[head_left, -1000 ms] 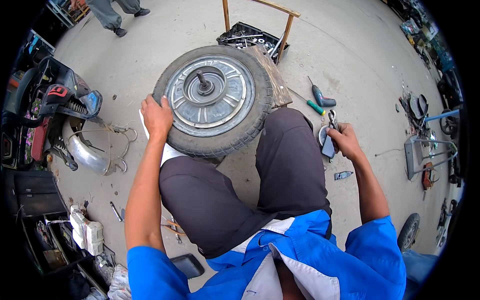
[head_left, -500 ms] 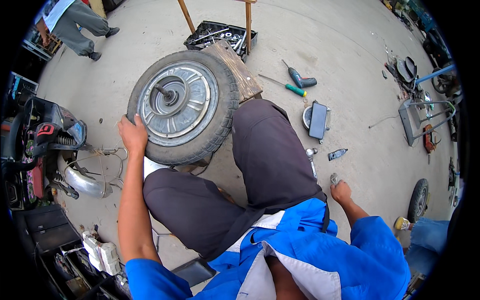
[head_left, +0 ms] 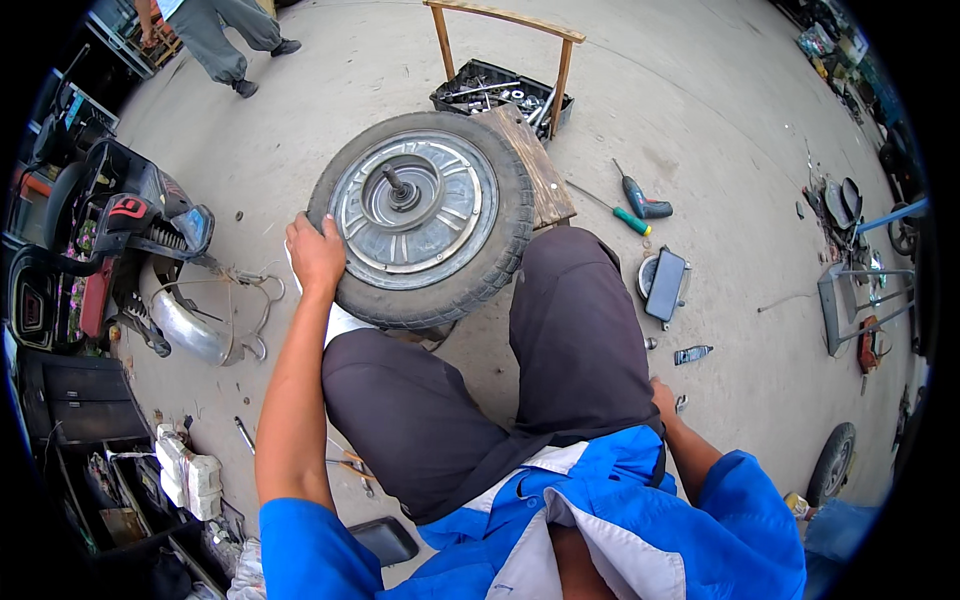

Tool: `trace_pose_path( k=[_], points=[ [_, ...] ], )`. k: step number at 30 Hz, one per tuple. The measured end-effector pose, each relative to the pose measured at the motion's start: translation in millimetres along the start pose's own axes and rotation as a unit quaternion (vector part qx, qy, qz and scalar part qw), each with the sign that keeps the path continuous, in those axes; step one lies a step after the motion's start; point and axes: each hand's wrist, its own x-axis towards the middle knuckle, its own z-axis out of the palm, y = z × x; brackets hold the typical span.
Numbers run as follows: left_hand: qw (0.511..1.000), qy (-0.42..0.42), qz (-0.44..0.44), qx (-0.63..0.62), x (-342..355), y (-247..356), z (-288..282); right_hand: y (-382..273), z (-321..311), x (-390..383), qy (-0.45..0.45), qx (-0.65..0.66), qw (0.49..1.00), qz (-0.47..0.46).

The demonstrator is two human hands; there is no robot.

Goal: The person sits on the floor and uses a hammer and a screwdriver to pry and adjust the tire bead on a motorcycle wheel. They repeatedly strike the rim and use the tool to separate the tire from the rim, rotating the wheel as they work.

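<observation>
A wheel point(head_left: 490, 260) with grey tyre, metal hub and upright axle lies flat before me on a wooden plank point(head_left: 546, 192). My left hand point(head_left: 316, 256) grips the tyre's left edge. My right hand point(head_left: 660, 398) is low beside my right knee, fingers mostly hidden by the trouser leg. A small metal tool point(head_left: 681, 404) lies at it; I cannot tell if it is held. Above that hand are a small tube point(head_left: 692, 355) and a dark phone point(head_left: 665, 285) on a round metal piece point(head_left: 649, 272). A green-handled screwdriver point(head_left: 630, 220) and a drill-like tool point(head_left: 650, 207) lie farther up.
A toolbox point(head_left: 470, 95) under a wooden frame point(head_left: 505, 18) stands beyond the wheel. Vehicle parts point(head_left: 190, 320) and open bins point(head_left: 110, 500) crowd the left. Another person point(head_left: 230, 50) stands at upper left. A metal stand point(head_left: 840, 310), loose wheel point(head_left: 832, 462) and someone's denim-clad leg point(head_left: 840, 530) are right.
My right hand has moved from beside the phone, where it held a metal tool, down and back beside my knee. My left hand stays on the tyre. The view shifted left and back.
</observation>
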Motion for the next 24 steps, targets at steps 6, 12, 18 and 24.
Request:
trace_pose_path(
  k=[6,12,18,24],
  points=[
    [1.000,0.001,-0.008,-0.010,0.7,-6.9,2.5,-97.5,-90.5,-38.9,-0.199,0.551,0.786,0.198],
    [1.000,-0.004,-0.014,-0.020,1.5,-4.8,3.1,-94.8,-101.2,-43.6,-0.151,0.480,0.853,0.141],
    [0.999,-0.013,-0.026,-0.022,-0.1,-1.9,-0.6,-158.4,-170.0,-44.2,-0.054,0.386,0.921,-0.001],
    [0.999,0.000,-0.020,-0.034,-0.1,-3.8,3.9,-256.7,-293.9,-57.7,0.138,0.349,0.907,-0.190]
  ],
)
